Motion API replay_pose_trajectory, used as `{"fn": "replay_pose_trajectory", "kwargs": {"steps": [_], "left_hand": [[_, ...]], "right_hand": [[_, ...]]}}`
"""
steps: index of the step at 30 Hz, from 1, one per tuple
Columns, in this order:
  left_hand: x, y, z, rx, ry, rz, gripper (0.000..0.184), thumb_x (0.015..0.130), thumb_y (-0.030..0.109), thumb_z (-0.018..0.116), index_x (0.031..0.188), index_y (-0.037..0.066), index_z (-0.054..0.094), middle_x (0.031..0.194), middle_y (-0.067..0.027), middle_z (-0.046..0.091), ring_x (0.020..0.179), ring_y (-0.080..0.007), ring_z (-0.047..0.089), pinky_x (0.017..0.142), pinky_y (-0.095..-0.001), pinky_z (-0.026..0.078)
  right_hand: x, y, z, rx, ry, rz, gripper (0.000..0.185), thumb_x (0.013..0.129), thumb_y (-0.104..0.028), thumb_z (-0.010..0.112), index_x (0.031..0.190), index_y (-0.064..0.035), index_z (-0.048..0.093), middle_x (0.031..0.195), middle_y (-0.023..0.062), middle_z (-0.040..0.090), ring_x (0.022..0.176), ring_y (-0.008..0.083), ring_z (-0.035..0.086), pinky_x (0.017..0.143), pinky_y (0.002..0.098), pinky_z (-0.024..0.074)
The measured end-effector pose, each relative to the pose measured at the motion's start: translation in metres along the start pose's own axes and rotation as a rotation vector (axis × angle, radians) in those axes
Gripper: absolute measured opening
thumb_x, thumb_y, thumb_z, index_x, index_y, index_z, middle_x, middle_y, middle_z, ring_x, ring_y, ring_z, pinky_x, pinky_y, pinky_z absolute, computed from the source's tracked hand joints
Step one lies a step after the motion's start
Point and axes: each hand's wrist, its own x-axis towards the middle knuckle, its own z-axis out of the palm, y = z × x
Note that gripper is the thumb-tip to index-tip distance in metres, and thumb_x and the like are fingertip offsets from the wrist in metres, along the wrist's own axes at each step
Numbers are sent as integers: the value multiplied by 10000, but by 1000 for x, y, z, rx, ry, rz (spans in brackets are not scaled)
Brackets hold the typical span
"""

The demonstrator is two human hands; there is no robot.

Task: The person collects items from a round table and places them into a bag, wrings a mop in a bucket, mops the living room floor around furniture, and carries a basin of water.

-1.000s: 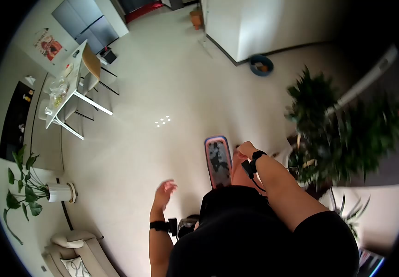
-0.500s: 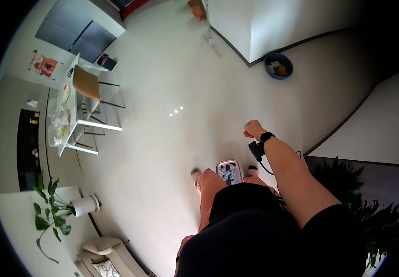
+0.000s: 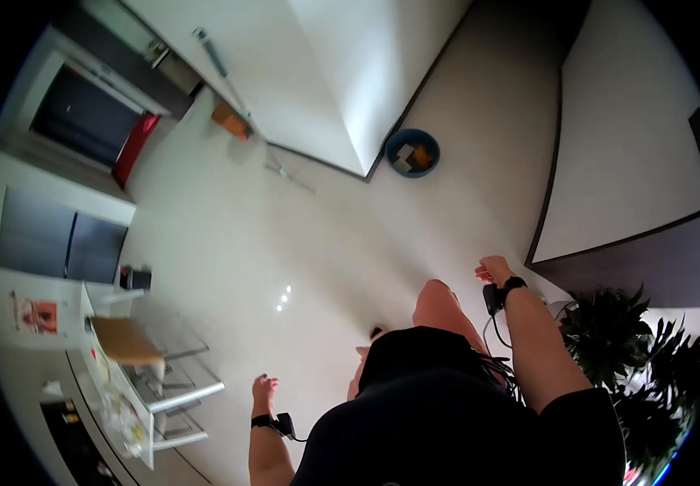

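Note:
My left hand (image 3: 265, 390) hangs over the pale floor at the lower left, with its fingers loosely bent and slightly apart. Nothing shows in it. On the other side, my right hand (image 3: 493, 269) is held out beyond my knee, its fingers curled in and no object visible in them. Each wrist wears a black strap with a small box; the right box (image 3: 491, 300) trails a cable. Nearest to the right hand are the dark-based wall and a leafy plant (image 3: 605, 336). My bent leg (image 3: 447, 312) is raised in front of me.
A blue round bin (image 3: 412, 152) with things inside stands by the white wall corner (image 3: 350, 154). At left are a white table (image 3: 155, 429) and a tan chair (image 3: 127, 340). An orange-brown box-like object (image 3: 231, 121) sits farther off. Pale floor (image 3: 325, 235) stretches ahead.
My view has turned right, and the bin and table have shifted left. My left hand has come into view. The pink-rimmed container between my feet is no longer visible. One leg has swung forward.

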Motion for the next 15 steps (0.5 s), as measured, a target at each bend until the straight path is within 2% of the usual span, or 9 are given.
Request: {"fn": "replay_pose_trajectory", "kwargs": {"steps": [1, 4, 5, 7, 9, 10, 11, 13, 15], "left_hand": [[2, 77, 2, -132, 97, -78, 463, 766, 67, 498, 1202, -35, 378, 843, -131, 617, 682, -156, 586, 548, -221, 447], [61, 212, 28, -205, 43, 1, 438, 790, 112, 488, 1201, -6, 395, 864, -85, 598, 710, -111, 557, 580, -196, 434], [79, 252, 50, -367, 21, -19, 432, 790, 110, 491, 1198, 3, 400, 878, -77, 592, 730, -111, 553, 596, -204, 439], [118, 328, 108, -613, -34, -51, 416, 784, 81, 505, 1184, 21, 412, 902, -66, 580, 766, -123, 546, 632, -226, 449], [154, 389, 178, -682, -184, -44, 405, 776, 64, 525, 1164, 27, 418, 869, -59, 577, 760, -127, 549, 618, -226, 450], [177, 411, 214, -708, -256, -71, 409, 768, 52, 542, 1157, 27, 417, 865, -65, 575, 755, -129, 548, 610, -225, 450], [195, 431, 249, -684, -301, -93, 383, 776, 59, 543, 1140, 28, 428, 892, -73, 567, 765, -140, 555, 595, -221, 449], [220, 472, 309, -477, -331, -190, 423, 793, 96, 524, 1195, 28, 415, 1014, -82, 539, 901, -170, 532, 743, -280, 447], [236, 520, 360, -270, -382, -227, 458, 785, 103, 535, 1218, 30, 406, 1049, -79, 533, 946, -170, 513, 809, -311, 424]], "right_hand": [[-2, -2, -5, 29, 45, 17, 172, 785, -170, 491, 837, -17, 550, 762, 117, 612, 589, 203, 595, 493, 300, 464], [11, -9, -19, 93, 105, 30, 200, 769, -180, 519, 886, -21, 550, 767, 122, 609, 599, 211, 596, 524, 309, 472], [22, -14, -23, 114, 118, 43, 200, 769, -180, 519, 886, -21, 550, 767, 122, 609, 599, 211, 596, 524, 309, 472], [61, -30, -29, 175, 153, 137, 274, 739, -195, 556, 941, -11, 538, 785, 136, 605, 619, 232, 597, 555, 332, 478], [115, -59, -36, 225, 151, 198, 332, 715, -204, 577, 970, 3, 526, 799, 152, 598, 649, 251, 597, 569, 348, 480], [141, -80, -36, 280, 192, 225, 272, 717, -148, 575, 934, 12, 536, 775, 155, 572, 586, 237, 556, 550, 373, 466], [171, -105, -36, 310, 210, 240, 205, 718, -144, 569, 846, 14, 540, 720, 141, 562, 556, 220, 546, 495, 333, 452], [228, -146, -33, 322, 173, 173, 130, 721, -130, 560, 742, -6, 523, 648, 112, 544, 494, 186, 521, 415, 284, 408], [294, -186, -23, 312, 154, 143, 107, 717, -118, 557, 679, -36, 500, 593, 82, 522, 443, 160, 495, 362, 261, 359]]}}
